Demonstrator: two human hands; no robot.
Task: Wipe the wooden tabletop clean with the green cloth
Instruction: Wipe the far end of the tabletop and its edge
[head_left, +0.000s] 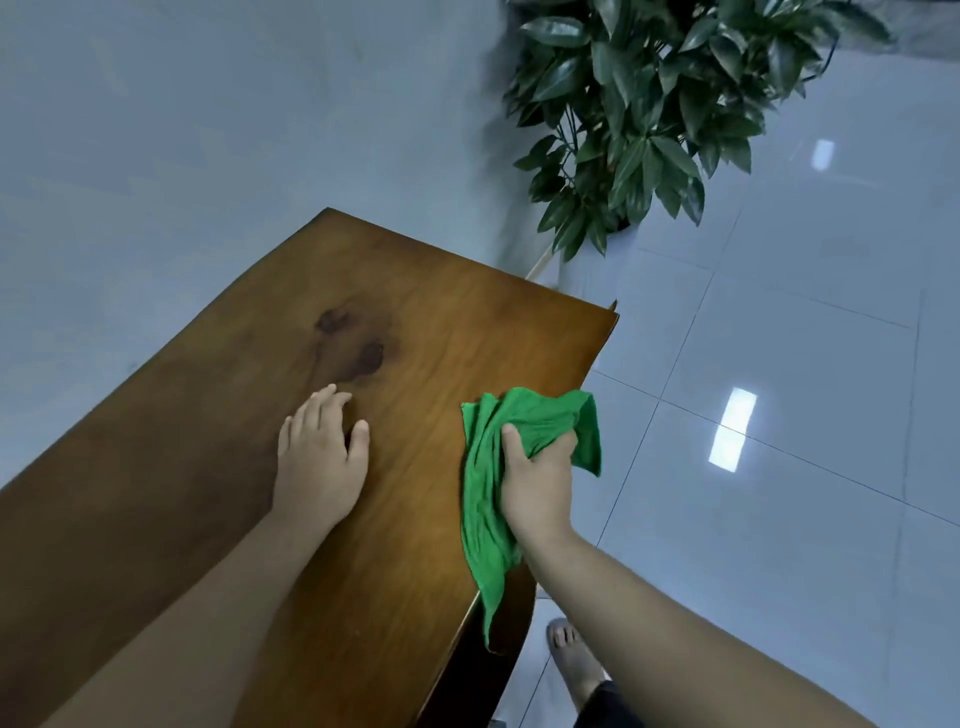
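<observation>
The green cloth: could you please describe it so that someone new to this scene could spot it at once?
Start at the wooden tabletop that fills the lower left of the view and follow its right edge. There the right hand holds the green cloth bunched in its grip, one end trailing over the edge. It is the only bright green fabric; the left hand lies flat and empty.

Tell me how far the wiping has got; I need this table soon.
Done: nothing that shows. In hand: the right hand grips the bunched green cloth at the tabletop's right edge, and the left hand rests flat. Left: dark blotches ahead look untouched.
</observation>
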